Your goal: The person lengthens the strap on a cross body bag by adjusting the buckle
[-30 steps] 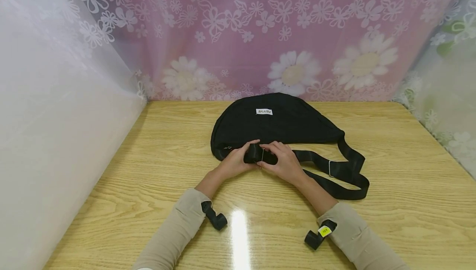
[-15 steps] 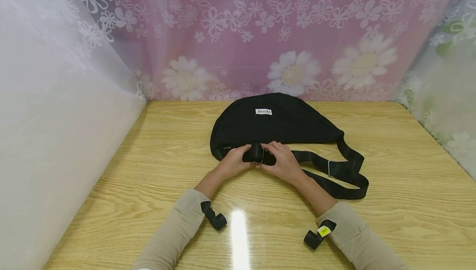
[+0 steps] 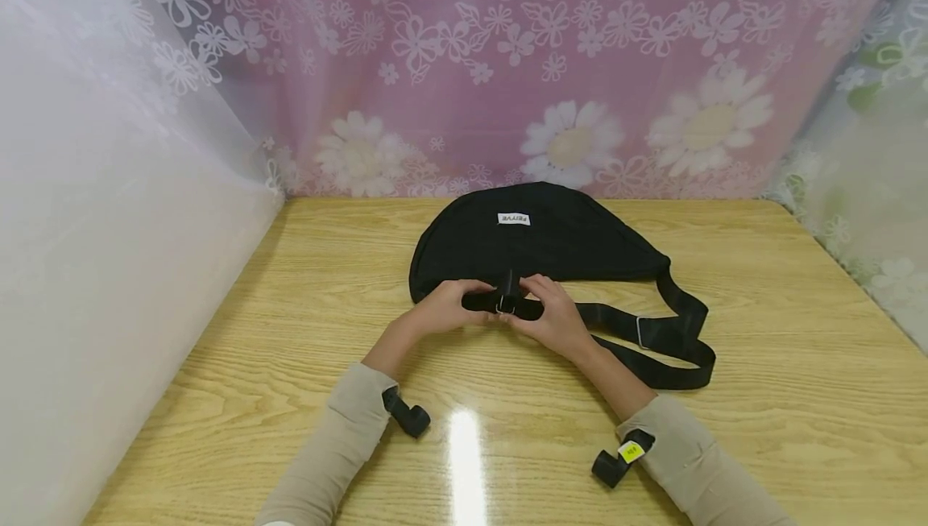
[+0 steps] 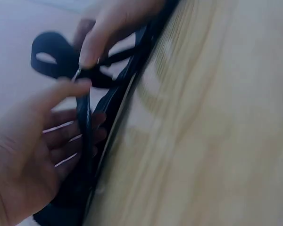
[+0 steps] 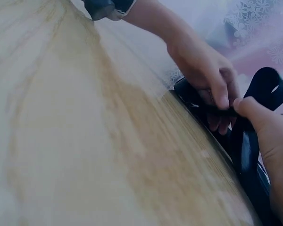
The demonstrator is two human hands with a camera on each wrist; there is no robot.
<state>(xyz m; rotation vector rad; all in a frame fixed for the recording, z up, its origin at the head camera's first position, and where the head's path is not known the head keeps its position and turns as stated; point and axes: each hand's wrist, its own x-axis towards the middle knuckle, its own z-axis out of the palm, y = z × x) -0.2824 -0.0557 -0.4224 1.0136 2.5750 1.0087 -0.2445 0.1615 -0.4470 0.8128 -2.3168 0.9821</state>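
Note:
A black half-moon waist bag [image 3: 536, 236] with a white label lies on the table. Its webbing strap [image 3: 638, 323] trails out from the right corner, then doubles back to the hands. In front of the bag my left hand [image 3: 442, 308] pinches the strap between thumb and fingers. The other fingers spread beneath it in the left wrist view. My right hand [image 3: 554, 320] pinches the strap at a metal slider buckle [image 3: 505, 304], close to the left fingertips. Over that buckle a strap loop [image 4: 51, 55] stands up. Part of the strap is hidden behind the right hand.
A second metal slider [image 3: 641, 331] sits on the strap, right of the right hand. The wooden table [image 3: 290, 365] ends at a pink flowered curtain [image 3: 464, 91] behind the bag. A pale sheet [image 3: 130, 188] borders the left side.
My left hand has shifted left and a little nearer, drawing the strap out from the buckle. The loop above the buckle looks narrower and more upright. The right hand has barely moved.

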